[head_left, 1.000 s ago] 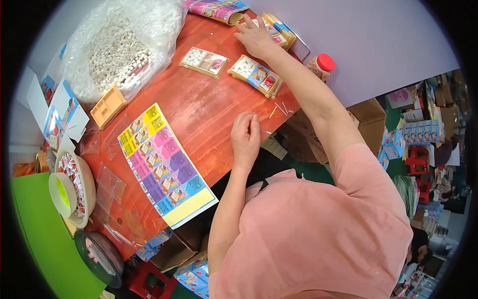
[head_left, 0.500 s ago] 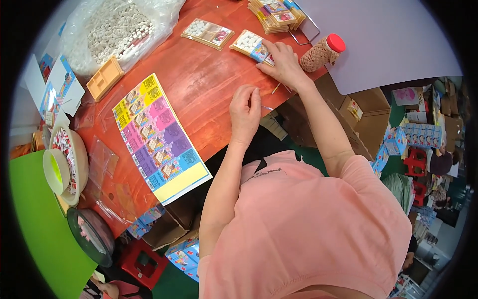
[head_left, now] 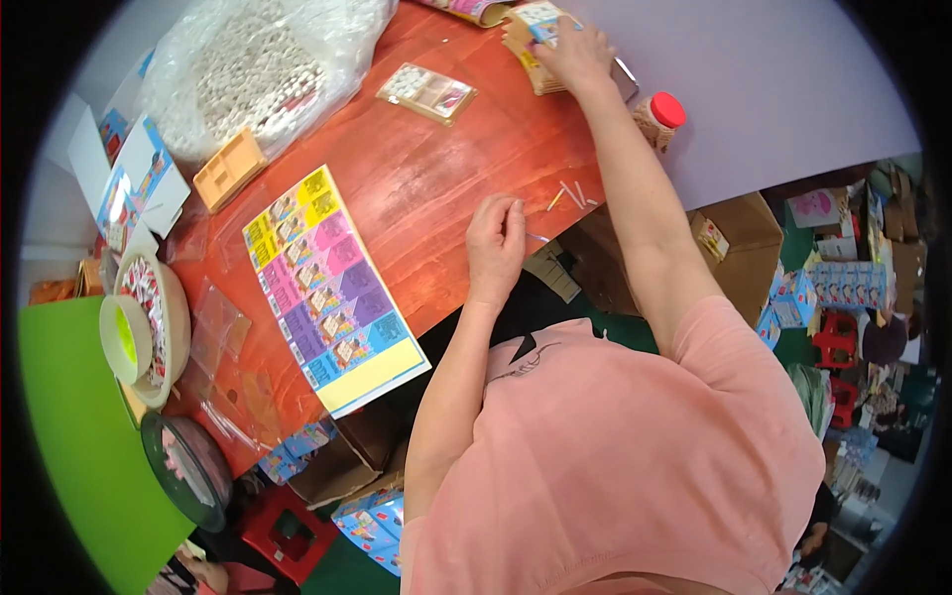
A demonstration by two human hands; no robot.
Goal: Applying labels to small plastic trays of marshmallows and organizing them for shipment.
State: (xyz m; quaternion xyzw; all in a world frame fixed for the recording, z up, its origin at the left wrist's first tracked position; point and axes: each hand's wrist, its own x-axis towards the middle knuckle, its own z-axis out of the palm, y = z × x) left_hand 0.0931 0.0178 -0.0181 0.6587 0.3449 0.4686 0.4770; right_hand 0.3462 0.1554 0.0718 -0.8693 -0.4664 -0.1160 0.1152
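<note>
At the far edge of the table, my right hand (head_left: 579,56) is closed round a small filled pack (head_left: 540,14) with white pieces and a blue printed band. That pack rests on top of a stack of similar packs (head_left: 531,64). My left hand (head_left: 495,243) rests near the table's front edge, its fingers curled together. Beside those fingertips a thin pale strip (head_left: 537,237) shows; whether they hold it is unclear. Between the hands lies a clear-lidded tray (head_left: 426,92) with white pieces in one compartment. A sheet of coloured printed labels (head_left: 342,288) lies left of my left hand.
A clear bag of white pieces (head_left: 263,79) and an orange divided tray (head_left: 229,171) sit at the back left. Bowls (head_left: 178,327) stand by the left edge. A red-lidded jar (head_left: 661,116) and several thin sticks (head_left: 572,194) are at the right. An open carton (head_left: 754,238) stands below.
My right hand has carried the blue-banded pack up and away onto the stack. The thin sticks, partly covered before, now show fully. My left hand stays curled in nearly the same place.
</note>
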